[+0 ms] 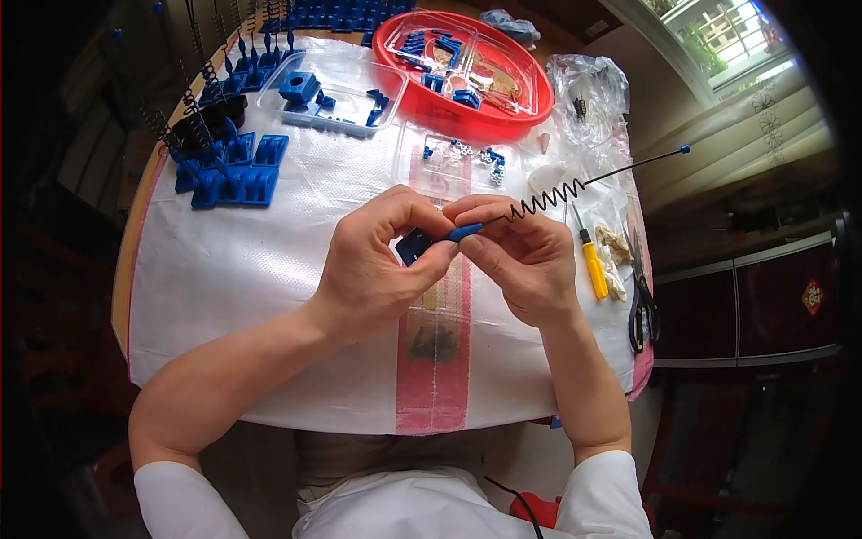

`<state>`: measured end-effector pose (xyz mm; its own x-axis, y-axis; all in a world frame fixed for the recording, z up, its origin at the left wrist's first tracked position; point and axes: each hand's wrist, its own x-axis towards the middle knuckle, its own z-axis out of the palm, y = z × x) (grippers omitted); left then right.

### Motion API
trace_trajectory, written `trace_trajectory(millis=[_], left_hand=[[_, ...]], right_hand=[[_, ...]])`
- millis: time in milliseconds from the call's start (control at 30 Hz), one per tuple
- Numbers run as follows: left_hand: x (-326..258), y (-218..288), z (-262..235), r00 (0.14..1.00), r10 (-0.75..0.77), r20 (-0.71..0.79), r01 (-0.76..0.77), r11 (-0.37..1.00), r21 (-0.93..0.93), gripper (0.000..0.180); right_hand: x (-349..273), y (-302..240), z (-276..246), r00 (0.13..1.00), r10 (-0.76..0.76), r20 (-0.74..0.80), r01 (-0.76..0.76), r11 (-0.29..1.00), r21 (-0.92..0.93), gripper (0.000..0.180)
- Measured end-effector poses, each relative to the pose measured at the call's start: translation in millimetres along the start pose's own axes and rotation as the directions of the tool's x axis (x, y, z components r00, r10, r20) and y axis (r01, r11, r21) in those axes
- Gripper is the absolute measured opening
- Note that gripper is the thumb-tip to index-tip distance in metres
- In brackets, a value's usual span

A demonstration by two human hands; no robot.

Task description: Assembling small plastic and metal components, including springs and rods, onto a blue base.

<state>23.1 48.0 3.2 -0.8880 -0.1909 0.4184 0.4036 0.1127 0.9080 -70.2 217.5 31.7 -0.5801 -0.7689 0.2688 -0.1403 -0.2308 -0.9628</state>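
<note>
Both hands meet above the middle of the table. My left hand point(373, 256) is closed around a small blue plastic part point(413, 245), mostly hidden by the fingers. Between thumb and fingers, my right hand point(525, 256) pinches a blue tapered sleeve point(465, 232) at the base of a black coil spring point(548, 199). From the coil a thin black rod runs up to the right, ending in a small blue tip point(685, 149). The sleeve reaches the left fingertips; whether it is joined to the blue part I cannot tell.
Blue bases with upright springs point(235, 180) crowd the far left. Behind stand a clear tray point(269, 103) and a red basin point(395, 81) with blue parts. Small parts lie on a clear lid point(440, 184). At right are a yellow-handled screwdriver point(594, 269), scissors point(639, 314) and plastic bags point(588, 76).
</note>
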Motion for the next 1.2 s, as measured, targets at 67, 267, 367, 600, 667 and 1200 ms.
trace_trajectory(millis=[67,267,367,600,667,1200], left_hand=[[0,0,0,1.0,0.012,-0.003,-0.012,1.0,0.001,0.016],[-1,0,2,0.999,0.029,-0.025,-0.029,1.0,0.012,0.015],[-1,0,1,0.999,0.045,-0.03,-0.044,0.998,0.033,0.015],[0,1,1,0.997,0.057,-0.044,-0.055,0.998,0.036,0.015],[1,1,3,0.994,0.07,-0.084,-0.068,0.997,0.023,0.013],[3,0,4,0.967,0.228,-0.117,-0.206,0.963,0.175,0.015]], right_hand=[[0,1,0,1.0,-0.003,-0.005,0.003,1.0,0.002,0.019],[0,2,1,1.0,-0.016,-0.006,0.016,1.0,0.008,0.019],[0,2,2,1.0,-0.024,0.002,0.024,1.0,0.013,0.02],[-1,-1,4,1.0,0.004,-0.006,-0.004,1.0,-0.013,0.025],[-1,-2,4,0.999,0.028,-0.015,-0.028,1.0,-0.007,0.027],[-2,-3,5,0.998,0.002,-0.067,0.002,0.998,0.062,0.025]])
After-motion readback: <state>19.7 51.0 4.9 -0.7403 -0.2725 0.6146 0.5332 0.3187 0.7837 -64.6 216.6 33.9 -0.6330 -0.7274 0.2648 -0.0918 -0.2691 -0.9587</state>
